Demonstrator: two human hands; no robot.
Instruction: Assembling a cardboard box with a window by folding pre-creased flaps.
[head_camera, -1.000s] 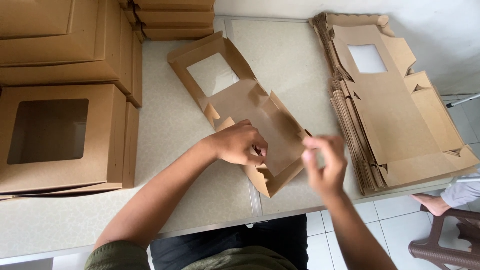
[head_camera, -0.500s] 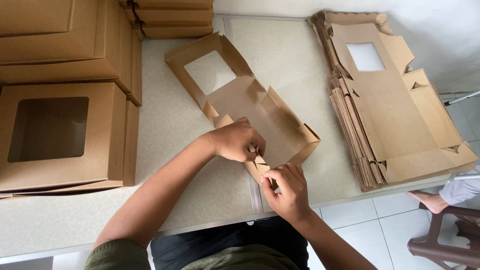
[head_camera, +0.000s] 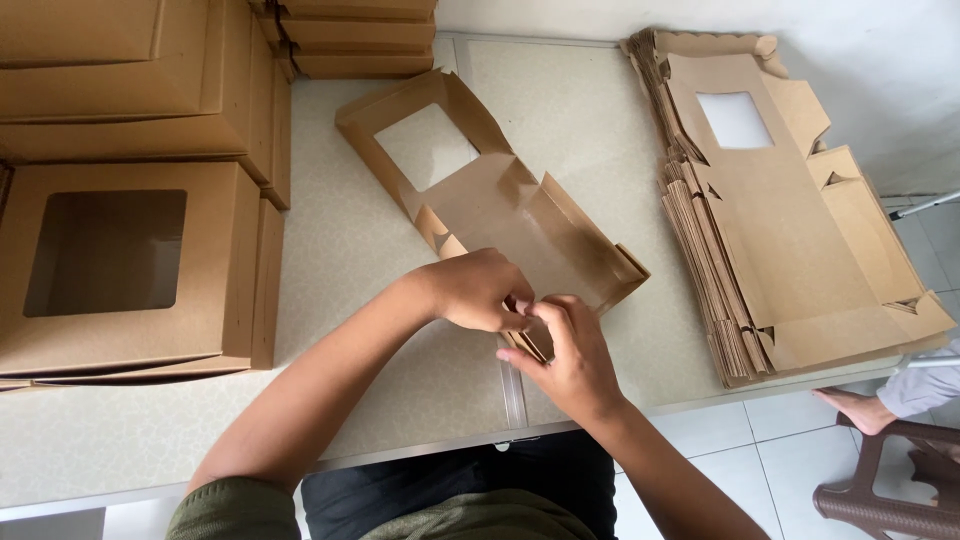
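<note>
A brown cardboard box blank (head_camera: 505, 205) with a square window in its lid lies half folded on the table, its side walls partly raised. My left hand (head_camera: 478, 290) grips the near left corner of the blank. My right hand (head_camera: 572, 355) pinches the near flap right beside it, the fingertips of both hands touching at the corner. The near edge of the blank is hidden under my hands.
A thick stack of flat box blanks (head_camera: 790, 210) lies at the right end of the table (head_camera: 380, 280). Finished windowed boxes (head_camera: 130, 265) are piled at the left and back. Another person's foot (head_camera: 855, 408) and a brown plastic chair (head_camera: 900, 480) are at the lower right.
My right hand has come in from the right side of the blank to its near corner, meeting my left hand. The blank has shifted slightly on the table.
</note>
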